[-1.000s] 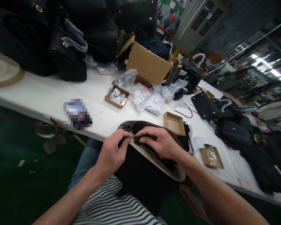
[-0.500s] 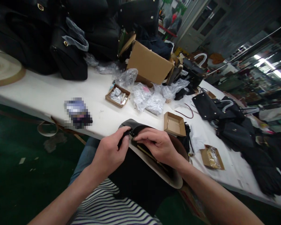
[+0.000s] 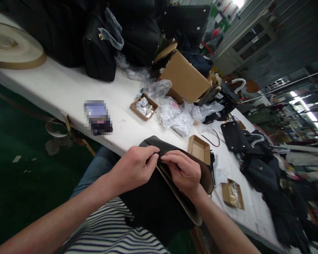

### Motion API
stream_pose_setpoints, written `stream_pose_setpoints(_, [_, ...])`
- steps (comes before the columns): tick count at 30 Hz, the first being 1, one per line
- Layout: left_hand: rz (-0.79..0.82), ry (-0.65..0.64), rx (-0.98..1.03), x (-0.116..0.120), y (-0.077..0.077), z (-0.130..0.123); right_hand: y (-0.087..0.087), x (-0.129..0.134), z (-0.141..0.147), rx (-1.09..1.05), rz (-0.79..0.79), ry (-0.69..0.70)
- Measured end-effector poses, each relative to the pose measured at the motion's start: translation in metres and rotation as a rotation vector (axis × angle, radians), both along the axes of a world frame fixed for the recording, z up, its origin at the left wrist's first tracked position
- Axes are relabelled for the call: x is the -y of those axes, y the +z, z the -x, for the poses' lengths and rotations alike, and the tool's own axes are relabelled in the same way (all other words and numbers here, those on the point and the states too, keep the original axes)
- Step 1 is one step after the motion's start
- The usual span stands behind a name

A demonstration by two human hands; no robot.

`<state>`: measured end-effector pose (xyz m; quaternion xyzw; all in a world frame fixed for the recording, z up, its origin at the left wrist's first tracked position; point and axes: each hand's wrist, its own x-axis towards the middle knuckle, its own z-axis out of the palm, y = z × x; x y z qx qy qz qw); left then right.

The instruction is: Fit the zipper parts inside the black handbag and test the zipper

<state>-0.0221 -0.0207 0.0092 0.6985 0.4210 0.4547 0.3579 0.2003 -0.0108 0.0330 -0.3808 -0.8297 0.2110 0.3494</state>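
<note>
A: Head view, quick: where's the black bag [image 3: 151, 204]?
B: On the person's lap, mouth up, far rim overlapping the edge of the white counter [image 3: 122, 123].
A: And the hands?
B: Left hand [image 3: 139, 165] pinches the bag's dark rim btwn thumb & index. Right hand [image 3: 184, 173] has its fingertips bunched rt beside; can't tell if they grip anything, the spot's too small & covered.
A: What's in the way?
B: The hands hide that corner, & the rt wrist crosses the bag's mouth. Just past the rim: an open carton [image 3: 200, 150], w/ a thin red-brown cord [image 3: 214, 141] behind it.
A: Rest of the counter?
B: L side, nr the front edge, a pixelated item [image 3: 98, 118], can't ID. Mid: a small tray [image 3: 140, 114] w/ whitish bits, clear plastic packets [image 3: 175, 116] next to it, big cardboard box [image 3: 185, 77] behind those. Far L, a tape roll [image 3: 29, 51], then a dark handbag [image 3: 99, 58] w/ a plastic-wrapped handle.
A: R side?
B: Box w/ gold-coloured pcs [image 3: 226, 197], then a heap of black bags [image 3: 259, 169] beyond.
</note>
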Motion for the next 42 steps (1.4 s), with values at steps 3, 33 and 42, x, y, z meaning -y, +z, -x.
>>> stream_pose_setpoints(3, [0.041,-0.052,0.064,-0.001,0.001,0.005,-0.002,-0.001,0.000,0.032,-0.040,0.004])
stream_pose_setpoints(33, [0.336,-0.300,0.332,-0.002,-0.016,0.018,0.002,-0.020,-0.028,0.376,-0.344,0.322])
stream_pose_setpoints(42, [0.423,-0.269,0.402,0.000,-0.017,0.010,0.000,-0.017,-0.017,0.312,-0.338,0.238])
